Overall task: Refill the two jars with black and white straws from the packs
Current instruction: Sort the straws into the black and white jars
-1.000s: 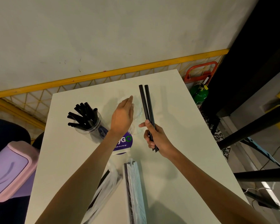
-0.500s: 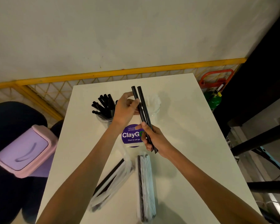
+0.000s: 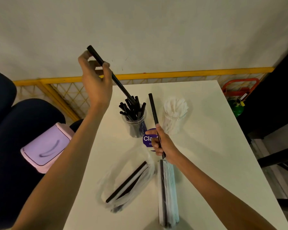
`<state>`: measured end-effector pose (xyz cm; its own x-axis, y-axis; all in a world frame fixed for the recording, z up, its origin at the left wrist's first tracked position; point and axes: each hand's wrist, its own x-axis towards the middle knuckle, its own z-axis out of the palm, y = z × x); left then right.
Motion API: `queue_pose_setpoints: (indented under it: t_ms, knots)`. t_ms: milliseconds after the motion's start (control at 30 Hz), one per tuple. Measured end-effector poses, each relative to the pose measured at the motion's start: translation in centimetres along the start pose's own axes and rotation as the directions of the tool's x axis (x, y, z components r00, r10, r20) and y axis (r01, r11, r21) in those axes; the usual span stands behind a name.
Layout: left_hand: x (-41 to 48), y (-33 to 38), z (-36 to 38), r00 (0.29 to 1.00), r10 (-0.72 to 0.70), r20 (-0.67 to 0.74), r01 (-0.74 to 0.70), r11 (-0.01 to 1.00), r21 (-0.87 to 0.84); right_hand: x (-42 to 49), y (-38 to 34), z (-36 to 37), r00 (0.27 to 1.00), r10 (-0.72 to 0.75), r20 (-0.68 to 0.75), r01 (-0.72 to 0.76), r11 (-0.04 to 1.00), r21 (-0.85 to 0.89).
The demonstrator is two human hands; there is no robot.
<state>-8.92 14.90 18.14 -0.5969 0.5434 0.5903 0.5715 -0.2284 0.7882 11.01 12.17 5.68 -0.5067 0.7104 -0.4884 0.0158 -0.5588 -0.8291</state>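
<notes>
- My left hand (image 3: 95,80) pinches a black straw (image 3: 112,76) near its top. The straw slants down and to the right, with its lower tip among the straws at the mouth of the black-straw jar (image 3: 134,123).
- My right hand (image 3: 164,145) grips a second black straw (image 3: 154,112) low down and roughly upright, just right of that jar and left of the white-straw jar (image 3: 175,120).
- The left straw looks nearer to going in, and I judge it should slide along its own slant.

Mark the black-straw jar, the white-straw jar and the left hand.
black-straw jar (image 3: 131,130), head view, on its clear side wall.
white-straw jar (image 3: 173,125), head view, on its clear side wall.
left hand (image 3: 96,83), head view, on the back of the hand.
</notes>
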Motion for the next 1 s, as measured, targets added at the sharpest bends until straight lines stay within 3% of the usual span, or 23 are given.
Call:
queue_pose_setpoints:
  t_ms: [267,467,600,800,900,1000]
  knots:
    - [-3.2,-3.7,1.8,0.957,0.125,0.263,-0.177,0.967,0.183,1.2,-0.2,0.7,0.999,-0.021,-0.050,0.027,0.993,0.113]
    - [-6.3,-7.5,3.4,0.909,0.059,0.413,-0.205,0.926,0.318,1.9,-0.4,0.8,0.996,-0.051,-0.070,0.056,0.995,0.076]
    - [-7.4,-8.5,3.6,0.892,0.001,0.451,-0.198,0.899,0.390,2.4,-0.3,1.0,0.996,-0.067,-0.065,0.070,0.996,0.050]
    - [-8.3,-11.2,3.2,0.850,0.045,0.526,-0.348,0.798,0.493,3.0,-0.2,1.7,0.995,-0.086,-0.043,0.087,0.996,0.018]
    - [-8.0,-10.7,2.9,0.838,0.100,0.537,-0.380,0.814,0.441,3.1,-0.1,1.9,0.995,-0.095,-0.027,0.095,0.995,0.013]
    - [-7.3,-9.0,2.9,0.886,0.057,0.460,-0.254,0.889,0.381,3.3,0.0,2.1,0.994,-0.105,-0.020,0.105,0.994,0.015]
